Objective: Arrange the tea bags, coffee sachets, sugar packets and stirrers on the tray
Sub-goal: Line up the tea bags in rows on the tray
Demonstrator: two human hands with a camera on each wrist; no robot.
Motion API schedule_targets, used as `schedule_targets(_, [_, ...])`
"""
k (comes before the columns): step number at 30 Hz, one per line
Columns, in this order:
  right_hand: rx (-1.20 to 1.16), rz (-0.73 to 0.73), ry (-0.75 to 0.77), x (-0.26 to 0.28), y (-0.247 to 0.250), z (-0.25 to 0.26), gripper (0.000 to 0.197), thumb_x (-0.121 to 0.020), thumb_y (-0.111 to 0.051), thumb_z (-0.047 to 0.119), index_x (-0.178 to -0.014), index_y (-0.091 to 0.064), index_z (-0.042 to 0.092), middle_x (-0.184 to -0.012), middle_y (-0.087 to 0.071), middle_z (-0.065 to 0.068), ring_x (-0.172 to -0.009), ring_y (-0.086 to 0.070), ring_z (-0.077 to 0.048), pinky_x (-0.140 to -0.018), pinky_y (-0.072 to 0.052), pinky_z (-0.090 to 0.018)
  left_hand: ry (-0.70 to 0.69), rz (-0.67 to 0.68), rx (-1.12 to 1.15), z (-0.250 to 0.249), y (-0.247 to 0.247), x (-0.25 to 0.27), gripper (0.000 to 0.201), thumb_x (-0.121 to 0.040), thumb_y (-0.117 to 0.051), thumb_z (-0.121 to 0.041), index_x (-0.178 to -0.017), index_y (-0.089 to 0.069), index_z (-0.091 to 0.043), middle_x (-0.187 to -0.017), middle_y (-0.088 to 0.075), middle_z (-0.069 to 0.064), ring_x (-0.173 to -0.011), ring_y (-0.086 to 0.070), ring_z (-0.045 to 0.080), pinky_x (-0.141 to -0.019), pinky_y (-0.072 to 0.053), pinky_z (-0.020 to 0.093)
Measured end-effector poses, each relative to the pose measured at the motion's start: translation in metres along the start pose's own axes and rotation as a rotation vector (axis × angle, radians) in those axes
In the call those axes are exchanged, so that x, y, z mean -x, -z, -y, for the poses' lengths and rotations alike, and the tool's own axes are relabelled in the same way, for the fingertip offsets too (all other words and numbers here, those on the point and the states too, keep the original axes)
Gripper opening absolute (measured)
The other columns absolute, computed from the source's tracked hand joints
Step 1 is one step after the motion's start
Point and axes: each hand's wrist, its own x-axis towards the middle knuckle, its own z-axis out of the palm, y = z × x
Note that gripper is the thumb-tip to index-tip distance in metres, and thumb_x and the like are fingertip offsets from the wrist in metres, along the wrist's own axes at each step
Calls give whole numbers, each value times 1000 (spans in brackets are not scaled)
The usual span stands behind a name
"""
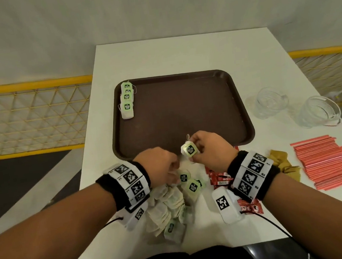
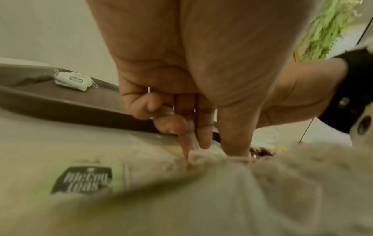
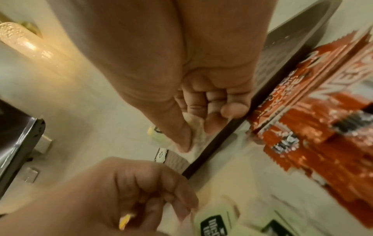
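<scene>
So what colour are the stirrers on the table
The stirrers are salmon-red, stacked at the table's right side. The head view shows them best.

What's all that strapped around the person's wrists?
Both arms are bare, with no sleeves. Each wrist wears a black band wrapped in white tags printed with black square codes. A white box with the same code hangs under each wrist, trailing a thin black cable.

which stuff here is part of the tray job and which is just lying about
In the job: tray; tea bags; held tea bag; tea bag pile; coffee sachets; sugar packets; stirrers.
Lying about: two glass cups.
</scene>
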Motion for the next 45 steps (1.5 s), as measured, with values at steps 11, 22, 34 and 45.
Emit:
schedule_targets(11, [-144, 106, 68, 0, 11, -4, 14, -83, -62, 7, -72, -54, 1, -71, -61, -18, -60, -53, -27, -57, -43, -37, 76, -202, 329, 13, 3, 10, 20, -78, -76, -41, -90, -68, -27, -79, -66, -10, -69, -57, 7, -67, -48, 25])
schedule_targets(22, [-212, -32, 437, -23, 10, 38, 5, -91, -67, 15, -90, -62, 14, -76, -59, 10, -66, -53, 1, -64, -40, -12, 83, -601, 635, 18, 21, 27, 26, -69, -86, -29, -87, -68, -28, -78, -62, -7, -67, -54, 7, -63, -47, 22])
schedule_targets(34, [-307, -14, 301, -39, 1, 61, 9, -95, -56, 13, -101, -51, 16, -73, -49, 7, -58, -43, -4, -59, -39, -23, 243, -650, 621, 61, 33, 30, 7, -84, -73, -30, -91, -72, -27, -78, -67, -13, -71, -60, -1, -67, -45, 18])
schedule_targets(45, [-304, 10, 151, -39, 2, 49, 13, -96, -61, 24, -102, -65, 14, -87, -73, -9, -63, -65, -12, -59, -49, -21, 719, -537, 439, 159, 51, -39, 41, -66, -86, -40, -97, -63, -24, -102, -68, 1, -96, -63, 20, -82, -51, 32])
